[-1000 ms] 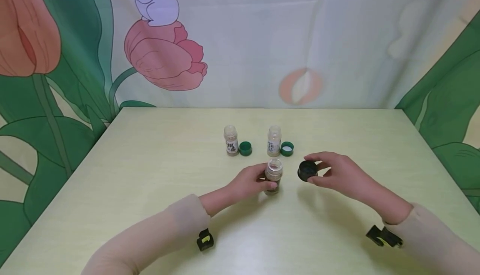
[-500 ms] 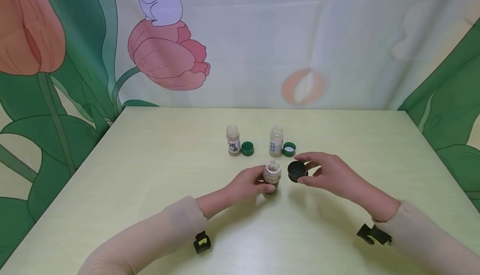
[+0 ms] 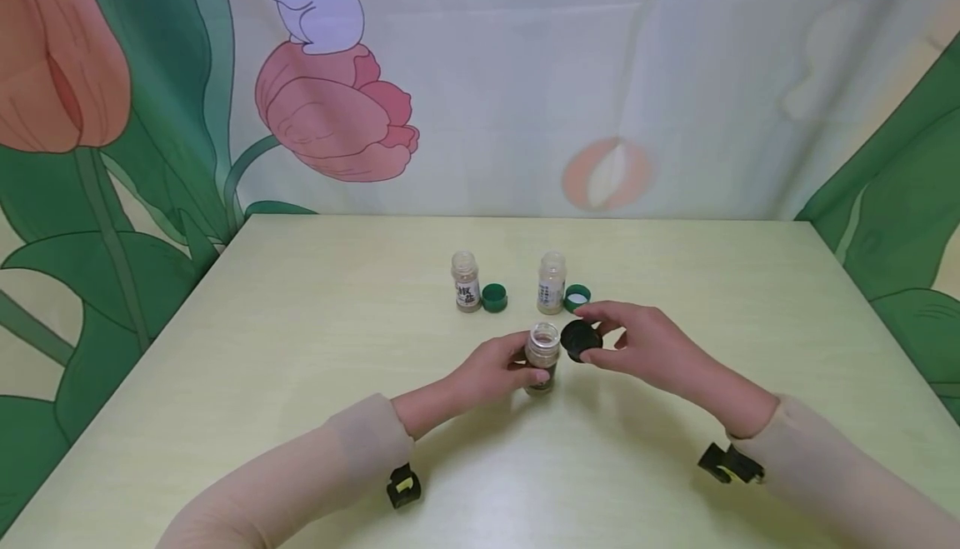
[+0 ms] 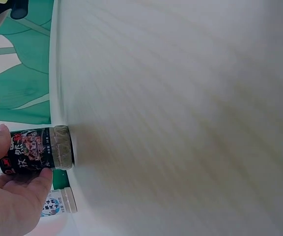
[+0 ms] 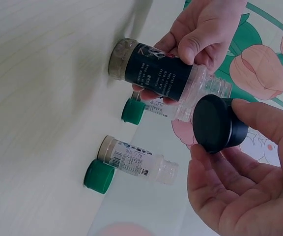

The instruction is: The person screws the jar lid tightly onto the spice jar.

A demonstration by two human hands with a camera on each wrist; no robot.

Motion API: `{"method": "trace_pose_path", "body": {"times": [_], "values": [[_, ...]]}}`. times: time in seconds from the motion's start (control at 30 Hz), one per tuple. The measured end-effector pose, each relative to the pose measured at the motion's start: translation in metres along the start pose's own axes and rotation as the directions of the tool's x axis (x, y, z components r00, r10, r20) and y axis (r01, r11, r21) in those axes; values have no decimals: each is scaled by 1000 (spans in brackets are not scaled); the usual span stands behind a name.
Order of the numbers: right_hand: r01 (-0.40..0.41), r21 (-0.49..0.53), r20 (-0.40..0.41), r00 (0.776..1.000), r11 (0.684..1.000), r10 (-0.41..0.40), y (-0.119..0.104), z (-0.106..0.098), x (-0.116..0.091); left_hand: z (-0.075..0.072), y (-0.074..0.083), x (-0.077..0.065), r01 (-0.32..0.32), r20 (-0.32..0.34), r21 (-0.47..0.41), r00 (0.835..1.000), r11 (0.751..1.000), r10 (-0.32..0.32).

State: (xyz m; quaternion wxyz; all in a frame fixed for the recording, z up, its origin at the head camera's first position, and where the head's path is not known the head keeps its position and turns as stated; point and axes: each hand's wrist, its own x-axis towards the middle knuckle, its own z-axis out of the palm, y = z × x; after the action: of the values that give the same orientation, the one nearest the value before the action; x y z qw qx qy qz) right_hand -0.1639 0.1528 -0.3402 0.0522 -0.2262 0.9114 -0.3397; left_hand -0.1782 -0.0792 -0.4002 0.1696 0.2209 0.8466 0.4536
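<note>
A clear spice jar [image 5: 161,73] with a black label stands uncapped on the table, its threaded mouth bare. My left hand [image 3: 491,372] grips its body, thumb on the near side, as the left wrist view shows the labelled jar [image 4: 33,150] between thumb and fingers. Just right of the jar's mouth, my right hand [image 3: 637,336] pinches a black cap [image 3: 581,340] by its side. In the right wrist view the black cap [image 5: 217,124] is tilted and overlaps the edge of the jar's neck.
Behind the hands stand two smaller uncapped spice jars, the left jar [image 3: 466,282] and the right jar [image 3: 551,284]. A green cap [image 3: 494,297] lies beside the first, another green cap [image 3: 577,297] beside the second. A printed curtain [image 3: 480,99] hangs behind the table [image 3: 300,324].
My right hand has moved left with the black cap, bringing it from well right of the jar to close beside its mouth. The left hand keeps its grip on the jar.
</note>
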Motion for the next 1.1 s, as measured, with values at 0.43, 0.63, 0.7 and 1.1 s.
{"method": "trace_pose_path", "body": {"times": [0.43,0.63,0.7,1.1], "values": [[20,-25,-3,1000,999,-20,-3,-2,0,-1,1,-1,-16,4,28,1000,999,16],[42,-20,-16,999,999,-42,-3,-1,0,-2,1,-1,-32,15,38,999,999,32],[46,-10,-17,999,999,-46,-3,-1,1,-3,-1,-1,-39,18,39,999,998,38],[66,62,-34,997,996,-64,-4,4,6,-3,-5,1,-47,22,41,999,998,46]]}}
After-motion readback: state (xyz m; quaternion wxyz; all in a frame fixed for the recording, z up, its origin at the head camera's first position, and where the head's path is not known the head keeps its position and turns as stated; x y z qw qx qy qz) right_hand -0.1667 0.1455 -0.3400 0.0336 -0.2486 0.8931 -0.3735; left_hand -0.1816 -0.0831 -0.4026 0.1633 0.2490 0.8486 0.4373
